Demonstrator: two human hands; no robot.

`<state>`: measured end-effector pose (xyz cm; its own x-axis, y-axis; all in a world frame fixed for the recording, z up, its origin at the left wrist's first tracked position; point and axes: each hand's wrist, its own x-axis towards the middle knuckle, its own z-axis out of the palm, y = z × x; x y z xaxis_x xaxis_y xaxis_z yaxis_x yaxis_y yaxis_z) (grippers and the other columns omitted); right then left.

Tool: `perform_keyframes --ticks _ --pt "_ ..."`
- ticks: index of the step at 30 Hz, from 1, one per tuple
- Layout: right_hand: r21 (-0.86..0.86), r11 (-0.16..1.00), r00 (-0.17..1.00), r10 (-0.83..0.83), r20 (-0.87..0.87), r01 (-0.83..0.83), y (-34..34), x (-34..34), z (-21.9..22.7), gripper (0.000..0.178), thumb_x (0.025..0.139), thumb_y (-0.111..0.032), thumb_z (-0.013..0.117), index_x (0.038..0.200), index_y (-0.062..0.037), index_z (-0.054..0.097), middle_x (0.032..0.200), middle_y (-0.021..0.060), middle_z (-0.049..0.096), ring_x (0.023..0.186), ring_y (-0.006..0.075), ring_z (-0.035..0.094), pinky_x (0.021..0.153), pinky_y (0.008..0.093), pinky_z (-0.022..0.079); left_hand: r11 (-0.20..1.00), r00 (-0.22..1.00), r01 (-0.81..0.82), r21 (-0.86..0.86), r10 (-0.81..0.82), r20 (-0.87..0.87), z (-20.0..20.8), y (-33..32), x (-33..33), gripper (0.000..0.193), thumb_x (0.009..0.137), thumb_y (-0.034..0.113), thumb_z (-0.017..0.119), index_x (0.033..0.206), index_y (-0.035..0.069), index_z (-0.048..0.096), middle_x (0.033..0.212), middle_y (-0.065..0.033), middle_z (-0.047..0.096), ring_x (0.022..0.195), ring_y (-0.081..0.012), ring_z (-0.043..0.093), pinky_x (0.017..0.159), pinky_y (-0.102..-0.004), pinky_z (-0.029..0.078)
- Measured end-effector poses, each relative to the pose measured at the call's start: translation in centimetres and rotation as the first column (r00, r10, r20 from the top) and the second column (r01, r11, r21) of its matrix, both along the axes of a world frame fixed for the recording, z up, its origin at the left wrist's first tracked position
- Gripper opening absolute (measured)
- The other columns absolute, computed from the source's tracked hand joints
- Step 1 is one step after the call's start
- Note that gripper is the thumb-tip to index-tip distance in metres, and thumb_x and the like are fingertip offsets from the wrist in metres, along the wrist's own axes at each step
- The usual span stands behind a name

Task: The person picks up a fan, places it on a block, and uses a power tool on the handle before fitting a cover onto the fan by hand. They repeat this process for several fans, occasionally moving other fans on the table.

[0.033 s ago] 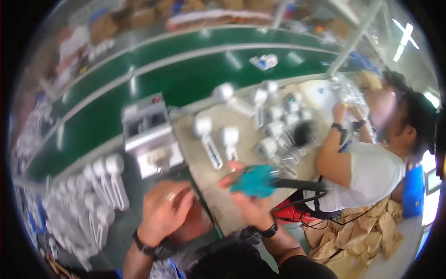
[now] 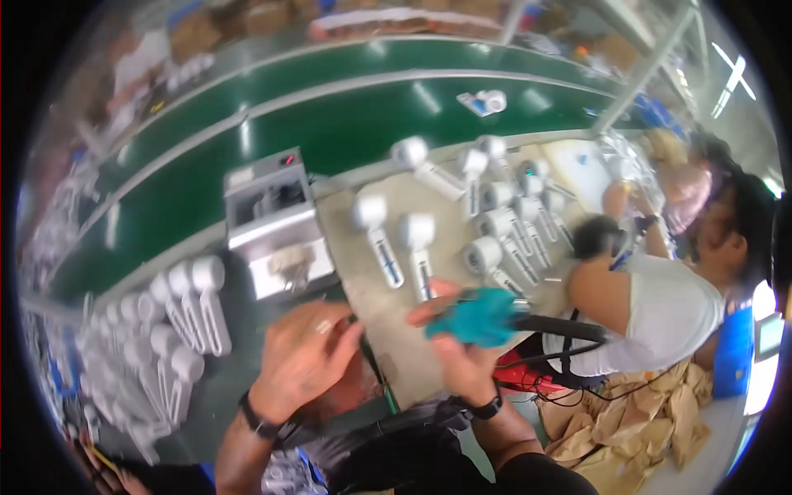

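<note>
My right hand (image 2: 464, 363) is wrapped round a teal power tool (image 2: 477, 318), with a metal collar and thick black cable on its right side. My left hand (image 2: 301, 359) hovers over the dark green mat, thumb and forefinger pinched together. Whatever lies between those fingertips is too small or hidden to name. Beneath that hand a reddish-brown patch (image 2: 346, 389) shows on the mat. Just beyond the tool lie two white round-headed devices with long slotted handles, a nearer one (image 2: 418, 239) and one to its left (image 2: 375, 227).
A grey metal box (image 2: 268, 202) with a red light stands beyond my left hand. Many white devices (image 2: 198, 285) crowd the left mat, and several more (image 2: 499, 227) lie right of centre. A co-worker in a white shirt (image 2: 660, 305) sits at right, above crumpled brown paper (image 2: 623, 421).
The whole view has shifted slightly and become sharper. Both hands keep nearly the same pose, with the teal power tool still in my right hand.
</note>
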<state>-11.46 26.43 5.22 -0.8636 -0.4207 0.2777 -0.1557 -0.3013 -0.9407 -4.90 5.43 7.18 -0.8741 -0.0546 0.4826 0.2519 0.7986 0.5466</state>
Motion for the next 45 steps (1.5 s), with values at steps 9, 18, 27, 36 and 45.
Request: perform_keyframes --ticks 9,18,27,36,45 --pt "0.135 0.975 0.984 -0.167 -0.066 0.174 -0.2 1.0 0.2 0.071 0.087 -0.04 0.068 0.134 0.0083 0.046 0.096 0.0138 0.069 0.088 0.0211 0.065 0.081 0.0333 0.05 0.936 0.984 -0.175 -0.305 0.154 -0.091 -4.9 2.5 -9.8 0.027 0.087 0.036 0.07 0.081 0.013 0.059 0.07 -0.0041 0.053 0.067 -0.0203 0.056 0.057 -0.0357 0.039" --pt "0.168 0.981 0.994 -0.085 -0.072 0.096 2.2 0.4 -0.6 0.061 0.087 -0.025 0.069 0.134 0.0065 0.047 0.099 0.014 0.068 0.084 0.0138 0.061 0.077 0.0283 0.047 0.998 0.999 -0.034 -0.044 0.032 -0.041 -10.7 5.8 -12.6 0.015 0.086 0.029 0.059 0.088 0.013 0.059 0.088 -0.0033 0.061 0.079 -0.0262 0.061 0.07 -0.0417 0.046" --pt "0.087 0.968 0.968 -0.227 -0.105 0.236 1.1 0.7 -0.5 0.064 0.091 -0.042 0.067 0.129 0.0064 0.048 0.087 0.0108 0.064 0.076 0.0186 0.061 0.068 0.0305 0.05 0.993 0.933 0.112 -0.038 -0.118 -0.34 -3.5 3.8 -7.0 0.034 0.08 0.027 0.071 0.1 0.001 0.062 0.094 -0.0129 0.062 0.079 -0.0298 0.065 0.066 -0.0396 0.053" --pt "0.181 0.979 0.984 0.114 -0.134 -0.089 -3.6 2.5 -0.8 0.059 0.096 -0.037 0.057 0.131 0.0079 0.043 0.092 0.0134 0.06 0.083 0.0223 0.059 0.074 0.0338 0.052 0.988 0.999 0.031 -0.154 -0.028 0.023 -3.9 -3.7 4.4 0.029 0.079 0.024 0.069 0.095 0.001 0.061 0.092 -0.0079 0.056 0.086 -0.0223 0.059 0.075 -0.0323 0.051" --pt "0.239 0.94 0.928 -0.157 -0.338 0.246 -5.4 3.7 1.4 0.052 0.096 -0.049 0.046 0.103 0.0017 0.054 0.074 0.0104 0.053 0.065 0.0218 0.049 0.062 0.0341 0.043 0.978 0.995 -0.048 -0.202 0.031 -0.09 -6.6 -3.1 4.8 0.03 0.086 0.028 0.067 0.103 0.003 0.065 0.104 -0.008 0.063 0.094 -0.0224 0.061 0.084 -0.032 0.05"
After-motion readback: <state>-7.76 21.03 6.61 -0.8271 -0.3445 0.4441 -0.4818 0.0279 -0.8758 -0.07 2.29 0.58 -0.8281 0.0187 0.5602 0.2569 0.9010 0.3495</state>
